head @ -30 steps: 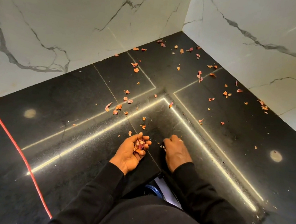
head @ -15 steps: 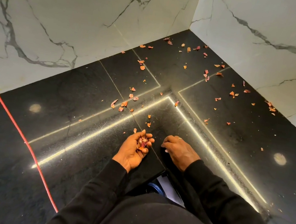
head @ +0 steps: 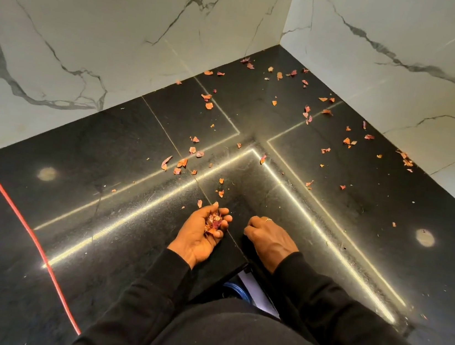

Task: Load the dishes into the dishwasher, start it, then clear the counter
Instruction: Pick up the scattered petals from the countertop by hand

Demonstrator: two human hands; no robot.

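Black counter [head: 71,209], dozens of reddish flakes [head: 209,105], one red cable [head: 25,229] left, left hand [head: 201,232] cupping reddish flakes, right hand [head: 269,238] curled, hold unclear

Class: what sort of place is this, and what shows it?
Probably a kitchen counter corner: a black stone countertop meets white marbled walls, with dry peel scraps scattered on it.

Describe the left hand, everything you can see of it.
The left hand is turned palm up. Its fingers and thumb curl into a cup round a small heap of dry reddish-orange flakes. A black sleeve covers the arm down to the wrist. The back of the hand seems to rest on the glossy black counter, close to the counter's inner corner edge.
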